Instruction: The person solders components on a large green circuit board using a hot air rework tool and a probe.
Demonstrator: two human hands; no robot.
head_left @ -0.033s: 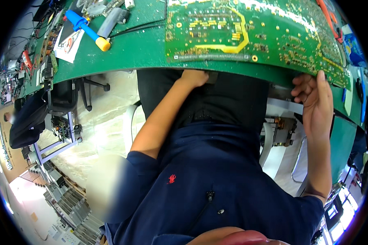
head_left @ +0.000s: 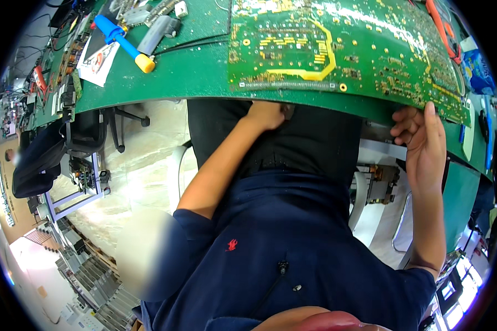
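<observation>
Right hand (head_left: 425,143) seen at circuit board's (head_left: 364,71) edge, fingers (head_left: 406,117) partly curled, grip unclear; left hand (head_left: 264,116) held over black trousers (head_left: 323,135), finger closure hidden.

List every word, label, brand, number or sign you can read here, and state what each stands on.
No text is legible.
Large flat green circuit board: tiny markings, too small to read.
Shiny blue package: surface marks too blurred to read.
Navy fabric shirt: small red stitched emblem, no readable letters.

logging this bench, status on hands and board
Left hand at lap, grip unclear. Right hand loosely open by circuit board. Board on bench. Blue-yellow tool left of it.
</observation>
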